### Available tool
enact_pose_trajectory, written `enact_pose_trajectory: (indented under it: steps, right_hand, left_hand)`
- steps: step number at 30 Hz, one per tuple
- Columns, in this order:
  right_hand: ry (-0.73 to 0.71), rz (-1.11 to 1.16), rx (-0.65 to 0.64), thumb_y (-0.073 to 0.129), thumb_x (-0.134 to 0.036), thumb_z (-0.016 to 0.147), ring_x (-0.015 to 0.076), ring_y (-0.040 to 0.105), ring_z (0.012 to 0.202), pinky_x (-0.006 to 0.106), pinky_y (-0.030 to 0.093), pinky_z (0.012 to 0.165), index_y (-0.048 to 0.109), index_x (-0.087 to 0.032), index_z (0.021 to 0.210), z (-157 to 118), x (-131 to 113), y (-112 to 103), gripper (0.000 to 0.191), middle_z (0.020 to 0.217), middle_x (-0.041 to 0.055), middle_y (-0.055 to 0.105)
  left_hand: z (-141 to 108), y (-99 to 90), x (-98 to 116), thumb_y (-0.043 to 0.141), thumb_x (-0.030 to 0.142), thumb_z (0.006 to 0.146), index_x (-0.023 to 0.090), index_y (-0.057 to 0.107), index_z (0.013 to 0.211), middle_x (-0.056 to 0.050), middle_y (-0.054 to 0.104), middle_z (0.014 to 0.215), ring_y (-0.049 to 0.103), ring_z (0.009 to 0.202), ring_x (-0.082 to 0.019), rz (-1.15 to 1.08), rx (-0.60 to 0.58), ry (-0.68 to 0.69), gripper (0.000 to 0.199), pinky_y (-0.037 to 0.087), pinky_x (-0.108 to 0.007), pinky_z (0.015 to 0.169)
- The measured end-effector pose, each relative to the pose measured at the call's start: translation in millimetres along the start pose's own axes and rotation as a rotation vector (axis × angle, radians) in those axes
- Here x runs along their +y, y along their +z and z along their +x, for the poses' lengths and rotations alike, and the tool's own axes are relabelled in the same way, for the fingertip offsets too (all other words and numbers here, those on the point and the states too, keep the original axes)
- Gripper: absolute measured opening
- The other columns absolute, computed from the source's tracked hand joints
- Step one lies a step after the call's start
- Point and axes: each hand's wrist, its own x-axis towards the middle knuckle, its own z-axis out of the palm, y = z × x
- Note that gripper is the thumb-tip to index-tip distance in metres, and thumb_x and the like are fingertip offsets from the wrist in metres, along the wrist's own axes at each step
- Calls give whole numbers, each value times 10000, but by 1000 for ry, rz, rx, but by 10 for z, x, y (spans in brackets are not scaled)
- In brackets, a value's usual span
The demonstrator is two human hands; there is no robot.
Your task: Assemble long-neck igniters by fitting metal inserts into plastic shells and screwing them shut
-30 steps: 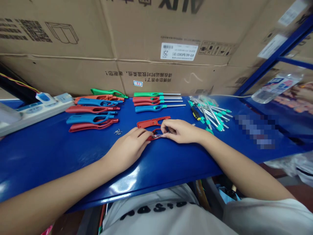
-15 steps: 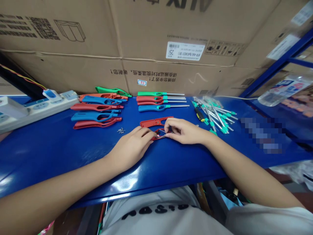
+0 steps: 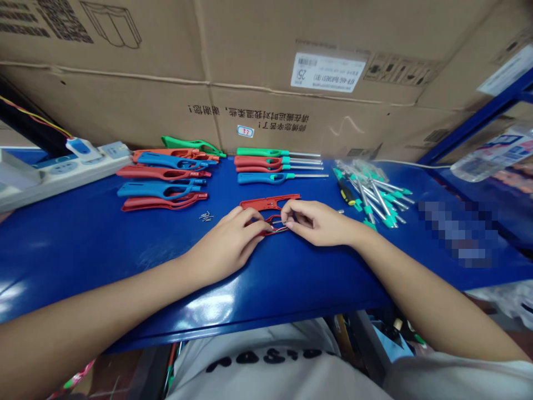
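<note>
On the blue table, my left hand [image 3: 237, 239] is closed, its fingertips gripping the left part of an open red lighter shell half [image 3: 275, 218]. My right hand [image 3: 318, 223] pinches at the other end of this shell, over its trigger opening. A thin, wire-like piece shows between the two hands, but what my right fingertips hold is too small to make out. Just behind lies another red shell half [image 3: 260, 204], inner side up, partly covered by my right hand. Several small screws [image 3: 206, 216] lie left of my hands.
Red, blue, orange and green lighter bodies [image 3: 160, 189] are stacked at the back left, beside a white power strip [image 3: 89, 166]. Lighters with metal tubes [image 3: 270, 178] lie at the back. Loose tubes [image 3: 377, 200] and a yellow-black screwdriver [image 3: 345, 192] are at right. A cardboard box [image 3: 250, 66] stands behind.
The camera view has tilted down slightly. Both hands stay at the red shell, with only small finger movements around the trigger opening.
</note>
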Motion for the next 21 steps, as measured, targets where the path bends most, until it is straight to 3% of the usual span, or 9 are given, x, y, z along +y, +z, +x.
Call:
enact_pose_trajectory:
  steps: [6,21]
  right_hand:
    - [-46,-147,10,618,-291,940,137,542,738,252,368,672,638,-200,958,21,7,36,95,849,7,625]
    - [-29,-20,51,607,-176,898,124,481,630,253,378,617,622,-173,809,57,38,29,91,712,-7,574]
  left_hand:
    - [20,-15,-14,467,184,1012,208,653,1178,-94,608,1143,543,1081,-238,-42,-5,1,251,474,-424,991]
    - [24,-12,-7,430,200,1028,172,623,1191,-118,580,1161,530,1090,-259,44,-49,10,254,472,-444,993]
